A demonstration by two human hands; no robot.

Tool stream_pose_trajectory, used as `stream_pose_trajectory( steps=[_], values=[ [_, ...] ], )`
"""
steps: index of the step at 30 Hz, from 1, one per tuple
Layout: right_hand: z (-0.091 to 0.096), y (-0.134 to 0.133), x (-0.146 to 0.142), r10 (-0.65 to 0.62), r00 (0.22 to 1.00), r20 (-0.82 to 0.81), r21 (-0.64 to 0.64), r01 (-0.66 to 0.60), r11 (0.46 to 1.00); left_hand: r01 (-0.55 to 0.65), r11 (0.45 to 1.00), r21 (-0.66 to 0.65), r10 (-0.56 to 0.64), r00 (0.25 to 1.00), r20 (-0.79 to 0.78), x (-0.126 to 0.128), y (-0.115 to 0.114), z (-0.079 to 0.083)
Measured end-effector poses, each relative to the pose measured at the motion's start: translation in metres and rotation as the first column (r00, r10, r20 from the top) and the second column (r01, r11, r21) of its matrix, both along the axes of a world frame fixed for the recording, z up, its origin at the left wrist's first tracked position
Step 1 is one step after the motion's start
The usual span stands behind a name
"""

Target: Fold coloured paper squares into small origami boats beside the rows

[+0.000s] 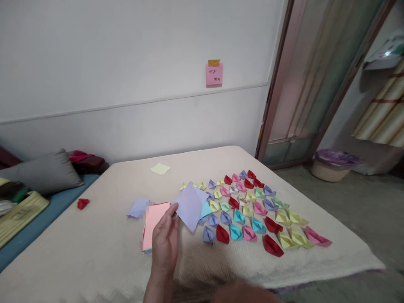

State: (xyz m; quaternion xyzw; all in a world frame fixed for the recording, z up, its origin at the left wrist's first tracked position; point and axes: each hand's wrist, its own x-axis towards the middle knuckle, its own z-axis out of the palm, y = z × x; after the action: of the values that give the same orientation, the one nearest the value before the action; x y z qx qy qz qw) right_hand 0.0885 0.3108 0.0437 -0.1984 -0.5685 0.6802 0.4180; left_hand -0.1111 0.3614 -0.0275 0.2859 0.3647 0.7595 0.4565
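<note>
My left hand (166, 235) pinches a lavender sheet of paper (189, 206) by its left corner, above the bed. Light blue and cyan paper (205, 210) shows behind this sheet; whether it is held too I cannot tell. Just left of the hand lies a stack of coloured paper with a pink sheet (156, 221) on top, partly covered by my fingers. Several folded paper boats (239, 216) in red, pink, yellow, green, blue and purple stand in rows to the right. At the bottom edge, a blurred skin-toned shape (244, 293) may be my right hand; no fingers can be made out.
Purple paper (138, 208) lies beside the stack, a pale yellow sheet (160, 168) farther back. One red folded piece (83, 203) is at the bed's left. A grey pillow (44, 172) rests beyond it. Past the bed's right edge stands a lined bin (331, 170).
</note>
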Motion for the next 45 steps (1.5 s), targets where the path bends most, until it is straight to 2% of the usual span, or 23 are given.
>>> stream_pose_trajectory(
  steps=[2,3,4,5,7,9,10,12,13,14,16,18,20,22,26,28,31,33,36,41,45],
  values=[
    [-0.001,0.011,-0.026,-0.074,0.997,0.000,-0.021,0.074,0.997,0.058,0.997,0.055,-0.066,0.987,0.146,-0.001,0.001,0.004],
    [-0.006,0.020,-0.037,-0.175,0.985,-0.005,-0.058,0.175,0.983,0.093,0.993,0.078,-0.107,0.974,0.200,-0.001,0.002,0.006],
    [-0.015,0.031,-0.045,-0.356,0.934,-0.019,-0.177,0.347,0.921,0.124,0.987,0.099,-0.145,0.958,0.247,-0.001,0.003,0.007],
    [-0.027,0.041,-0.050,-0.475,0.880,-0.011,-0.310,0.449,0.838,0.148,0.982,0.119,-0.177,0.942,0.287,-0.001,0.003,0.008],
    [-0.053,0.061,-0.054,-0.511,0.859,0.027,-0.551,0.439,0.710,0.180,0.971,0.155,-0.224,0.910,0.348,0.000,0.005,0.009],
    [-0.076,0.073,-0.053,-0.382,0.921,0.076,-0.732,0.311,0.606,0.209,0.962,0.176,-0.263,0.884,0.386,0.003,0.005,0.008],
    [-0.083,0.076,-0.052,-0.279,0.960,0.035,-0.771,0.204,0.603,0.231,0.956,0.182,-0.286,0.872,0.397,0.005,0.004,0.008],
    [-0.088,0.079,-0.051,-0.178,0.979,-0.101,-0.760,0.039,0.648,0.282,0.943,0.179,-0.332,0.852,0.405,0.012,0.003,0.007],
    [-0.087,0.079,-0.051,-0.185,0.969,-0.165,-0.719,0.010,0.695,0.307,0.937,0.168,-0.349,0.846,0.402,0.015,0.001,0.006],
    [-0.084,0.080,-0.051,-0.224,0.952,-0.209,-0.667,0.028,0.744,0.325,0.933,0.152,-0.359,0.846,0.394,0.019,0.000,0.006],
    [-0.077,0.083,-0.049,-0.345,0.908,-0.238,-0.547,0.168,0.820,0.330,0.939,0.099,-0.343,0.868,0.359,0.024,-0.002,0.005],
    [-0.072,0.088,-0.043,-0.432,0.873,-0.225,-0.424,0.311,0.851,0.301,0.953,0.042,-0.300,0.907,0.297,0.026,-0.004,0.004],
    [-0.068,0.091,-0.034,-0.454,0.868,-0.200,-0.327,0.378,0.866,0.259,0.966,0.004,-0.253,0.942,0.221,0.025,-0.005,0.004],
    [-0.064,0.093,-0.025,-0.411,0.896,-0.166,-0.261,0.362,0.895,0.243,0.970,-0.016,-0.238,0.959,0.154,0.023,-0.004,0.005],
    [-0.060,0.089,-0.013,-0.251,0.965,-0.073,-0.165,0.237,0.957,0.228,0.972,-0.053,-0.222,0.971,0.091,0.018,-0.001,0.008],
    [-0.059,0.088,-0.010,-0.213,0.977,-0.011,-0.139,0.210,0.968,0.195,0.977,-0.091,-0.190,0.980,0.059,0.016,0.000,0.008],
    [-0.060,0.089,-0.009,-0.179,0.980,0.091,-0.110,0.188,0.976,0.089,0.980,-0.180,-0.106,0.990,-0.089,0.011,0.000,0.008],
    [-0.062,0.091,-0.009,-0.187,0.970,0.154,-0.091,0.202,0.975,0.032,0.973,-0.226,-0.079,0.977,-0.200,0.009,-0.001,0.008],
    [-0.065,0.095,-0.008,-0.245,0.952,0.186,-0.063,0.260,0.964,0.019,0.966,-0.258,-0.096,0.953,-0.288,0.009,-0.001,0.006],
    [-0.068,0.097,-0.008,-0.267,0.939,0.216,-0.112,0.295,0.949,-0.016,0.966,-0.259,-0.076,0.938,-0.339,0.015,0.000,0.000],
    [-0.076,0.098,-0.012,-0.378,0.903,0.206,-0.076,0.400,0.913,-0.041,0.952,-0.305,-0.056,0.952,-0.302,0.020,0.001,-0.001]
  ],
)
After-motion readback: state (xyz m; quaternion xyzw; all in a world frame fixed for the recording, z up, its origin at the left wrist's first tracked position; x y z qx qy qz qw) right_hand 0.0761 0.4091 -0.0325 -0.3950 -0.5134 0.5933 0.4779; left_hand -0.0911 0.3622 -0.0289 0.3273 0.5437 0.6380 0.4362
